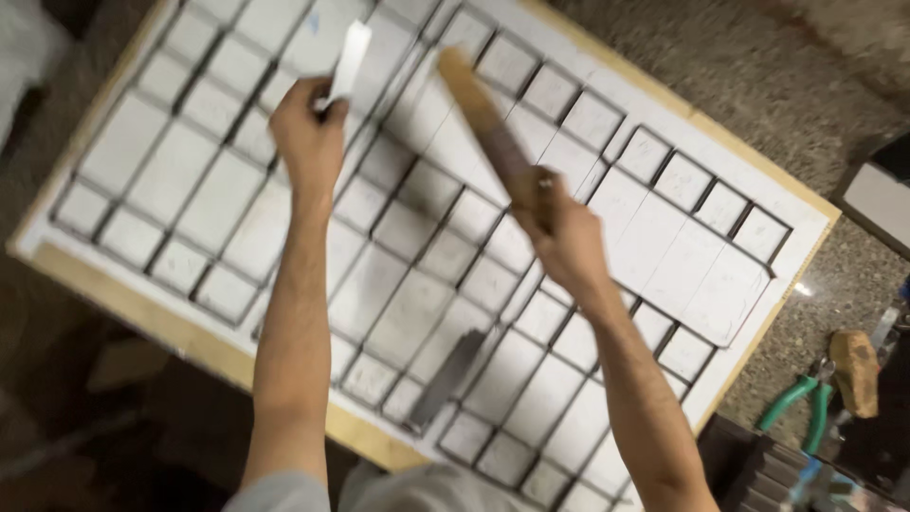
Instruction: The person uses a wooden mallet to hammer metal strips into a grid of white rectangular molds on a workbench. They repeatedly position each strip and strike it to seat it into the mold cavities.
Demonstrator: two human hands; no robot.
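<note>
The left hand (308,128) is clamped on a white strip (347,59), the right hand (559,232) on a wooden stick (483,123), both raised over the gridded board (664,237) on the bench (825,114). A careless swing could knock the dark grid lines askew or hit the loose grey bar (445,379).

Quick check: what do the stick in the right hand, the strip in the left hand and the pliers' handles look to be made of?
Stick: probably wood, tan with a darker worn stretch, matte; motion blur leaves it open. Strip: thin, flat, white, perhaps plastic or paper; cannot tell which. Pliers: green handles with a smooth look, likely plastic or rubber sleeves over metal.
</note>
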